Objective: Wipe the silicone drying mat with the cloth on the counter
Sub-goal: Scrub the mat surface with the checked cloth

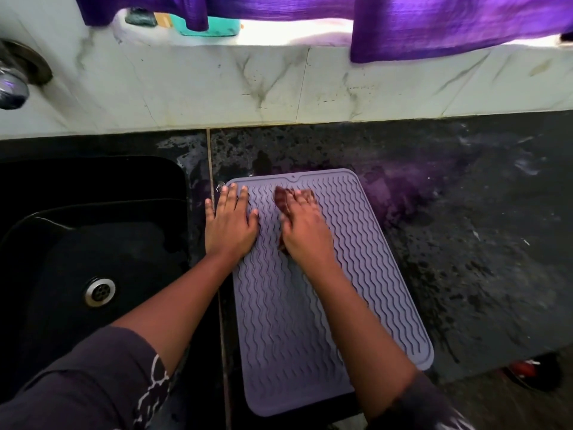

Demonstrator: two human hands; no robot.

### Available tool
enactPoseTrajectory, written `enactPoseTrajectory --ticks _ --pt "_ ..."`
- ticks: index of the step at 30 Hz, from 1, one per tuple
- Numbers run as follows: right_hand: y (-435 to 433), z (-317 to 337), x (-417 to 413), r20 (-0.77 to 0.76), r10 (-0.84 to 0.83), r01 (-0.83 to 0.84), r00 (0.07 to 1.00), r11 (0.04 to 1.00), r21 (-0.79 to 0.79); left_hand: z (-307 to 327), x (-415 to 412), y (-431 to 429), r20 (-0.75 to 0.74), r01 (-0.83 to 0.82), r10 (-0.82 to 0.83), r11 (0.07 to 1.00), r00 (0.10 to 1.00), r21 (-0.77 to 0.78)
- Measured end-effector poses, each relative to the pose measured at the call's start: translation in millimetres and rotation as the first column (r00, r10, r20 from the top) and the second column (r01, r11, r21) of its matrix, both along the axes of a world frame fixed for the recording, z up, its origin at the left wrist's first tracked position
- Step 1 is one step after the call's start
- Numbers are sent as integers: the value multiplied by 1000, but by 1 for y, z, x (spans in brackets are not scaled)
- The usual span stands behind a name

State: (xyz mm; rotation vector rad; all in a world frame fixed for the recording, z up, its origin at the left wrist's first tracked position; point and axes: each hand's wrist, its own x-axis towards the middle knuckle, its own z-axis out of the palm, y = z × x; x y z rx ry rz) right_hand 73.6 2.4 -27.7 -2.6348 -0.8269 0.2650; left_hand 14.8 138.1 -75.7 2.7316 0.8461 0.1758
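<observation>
The grey mat [310, 274] was laid flat on the dark worktop [465, 243] beside the sink [77, 243]. Its far corner was held down by the flat, open left hand [231, 221]. A brown cloth [283, 198] was pressed near the far end under the right hand [305, 226]. Most of the mat was probably left to wipe.

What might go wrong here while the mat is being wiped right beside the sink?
The mat overhangs the counter's front edge, so a hard stroke from the right hand, pressing the cloth, might drag it off. The left hand pins only the far left corner. The counter looks wet, so the mat may slide toward the sink.
</observation>
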Motion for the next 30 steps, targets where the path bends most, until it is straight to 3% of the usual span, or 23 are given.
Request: enactPoseTrajectory --ticks 3,10,15,20,30 --pt "20 -20 11 32 68 -64 997 989 -133 -1 1 1 4 -6 6 1000 1000 8" --pt "-10 -23 -14 17 95 -92 995 989 -114 -3 2 0 -3 -12 12 1000 1000 12" --pt "-47 -4 -53 -43 134 -141 990 963 -229 -2 2 1 0 -11 11 1000 1000 6" --pt "-21 6 -20 -58 61 -67 996 992 -110 -1 2 1 10 -8 8 1000 1000 -3" --pt "-33 -19 -40 -40 100 -105 994 983 -153 -2 0 0 0 -11 11 1000 1000 4"
